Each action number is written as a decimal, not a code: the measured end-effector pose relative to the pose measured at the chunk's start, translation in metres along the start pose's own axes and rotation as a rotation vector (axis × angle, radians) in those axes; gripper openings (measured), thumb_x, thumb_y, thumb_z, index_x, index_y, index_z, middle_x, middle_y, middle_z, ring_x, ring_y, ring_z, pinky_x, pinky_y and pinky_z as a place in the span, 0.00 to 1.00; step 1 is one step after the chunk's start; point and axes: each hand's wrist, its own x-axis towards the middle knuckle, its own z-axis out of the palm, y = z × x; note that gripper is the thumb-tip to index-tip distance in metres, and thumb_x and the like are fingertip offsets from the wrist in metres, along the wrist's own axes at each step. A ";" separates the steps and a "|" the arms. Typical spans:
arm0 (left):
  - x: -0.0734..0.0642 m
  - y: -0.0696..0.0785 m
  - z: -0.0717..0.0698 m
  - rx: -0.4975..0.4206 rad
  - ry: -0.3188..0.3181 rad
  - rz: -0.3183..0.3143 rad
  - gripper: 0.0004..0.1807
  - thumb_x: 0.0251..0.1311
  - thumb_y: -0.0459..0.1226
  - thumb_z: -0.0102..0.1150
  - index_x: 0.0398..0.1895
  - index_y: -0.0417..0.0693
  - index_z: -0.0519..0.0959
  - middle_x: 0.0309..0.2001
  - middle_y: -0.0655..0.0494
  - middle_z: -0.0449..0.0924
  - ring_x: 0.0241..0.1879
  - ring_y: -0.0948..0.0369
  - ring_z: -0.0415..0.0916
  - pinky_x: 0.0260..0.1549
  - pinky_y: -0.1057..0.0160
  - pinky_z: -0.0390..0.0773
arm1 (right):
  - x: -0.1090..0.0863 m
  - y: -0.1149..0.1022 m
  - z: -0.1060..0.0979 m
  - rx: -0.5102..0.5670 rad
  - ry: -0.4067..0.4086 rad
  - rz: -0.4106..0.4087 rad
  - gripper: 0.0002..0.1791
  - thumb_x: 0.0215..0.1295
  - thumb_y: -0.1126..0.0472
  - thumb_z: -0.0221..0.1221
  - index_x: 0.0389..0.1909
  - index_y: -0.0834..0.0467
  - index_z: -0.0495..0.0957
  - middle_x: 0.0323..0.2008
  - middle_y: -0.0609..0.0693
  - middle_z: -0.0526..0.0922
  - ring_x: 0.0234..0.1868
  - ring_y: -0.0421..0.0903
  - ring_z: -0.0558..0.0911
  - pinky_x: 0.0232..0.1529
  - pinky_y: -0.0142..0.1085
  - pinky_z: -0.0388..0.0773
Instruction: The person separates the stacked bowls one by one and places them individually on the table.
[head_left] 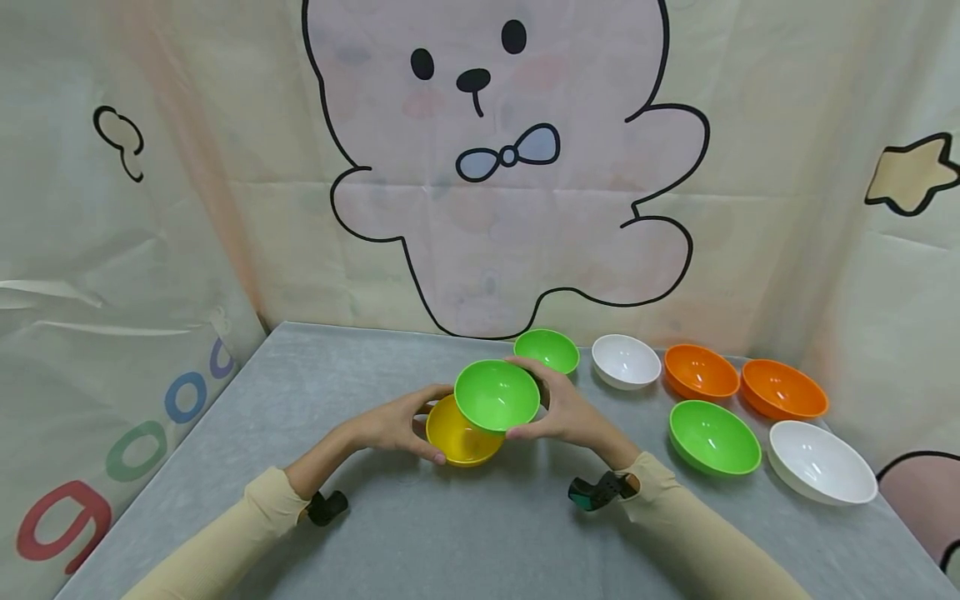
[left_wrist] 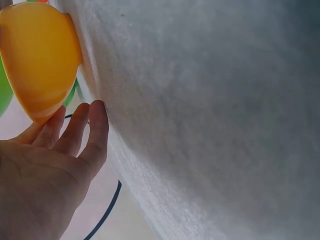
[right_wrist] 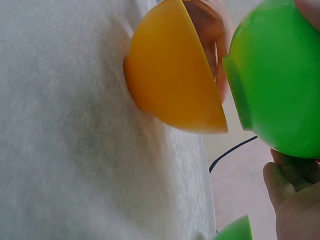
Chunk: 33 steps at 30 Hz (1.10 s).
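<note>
A small yellow bowl [head_left: 457,440] sits upright at the middle of the table, its base at or just above the cloth. My left hand [head_left: 397,423] holds it by the side, thumb at the front and fingers behind. Above it and slightly to the right, a small green bowl [head_left: 497,396] is in my right hand [head_left: 562,408], gripped between thumb and fingers on its right side. The right wrist view shows a narrow gap between the green bowl's foot [right_wrist: 237,95] and the yellow bowl's rim [right_wrist: 207,65].
Behind my right hand stand another green bowl [head_left: 547,350] and a white bowl [head_left: 626,362]. Farther right are two orange bowls [head_left: 701,372], [head_left: 783,389], a larger green bowl [head_left: 714,437] and a larger white bowl [head_left: 821,462]. A grey cloth [head_left: 465,533] covers the table; a printed curtain [head_left: 285,250] hangs behind.
</note>
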 end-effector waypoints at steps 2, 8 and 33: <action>0.000 0.000 0.000 -0.005 -0.001 -0.008 0.53 0.56 0.38 0.77 0.79 0.43 0.53 0.75 0.45 0.55 0.69 0.42 0.61 0.59 0.53 0.75 | -0.002 0.001 -0.003 0.007 0.005 -0.004 0.52 0.48 0.62 0.80 0.73 0.64 0.62 0.67 0.58 0.69 0.62 0.55 0.73 0.61 0.45 0.75; 0.000 -0.001 0.000 0.012 0.001 -0.017 0.53 0.56 0.39 0.77 0.79 0.41 0.53 0.75 0.44 0.55 0.69 0.42 0.62 0.58 0.54 0.75 | -0.007 0.001 -0.009 0.012 0.021 0.000 0.52 0.48 0.63 0.80 0.73 0.64 0.62 0.67 0.59 0.68 0.62 0.57 0.72 0.60 0.44 0.75; 0.004 0.002 0.000 0.052 0.001 -0.040 0.52 0.57 0.39 0.76 0.79 0.40 0.53 0.75 0.47 0.57 0.69 0.41 0.62 0.58 0.53 0.75 | -0.050 0.005 -0.039 -0.120 0.096 0.078 0.54 0.48 0.65 0.79 0.74 0.68 0.60 0.69 0.61 0.66 0.63 0.60 0.70 0.59 0.36 0.75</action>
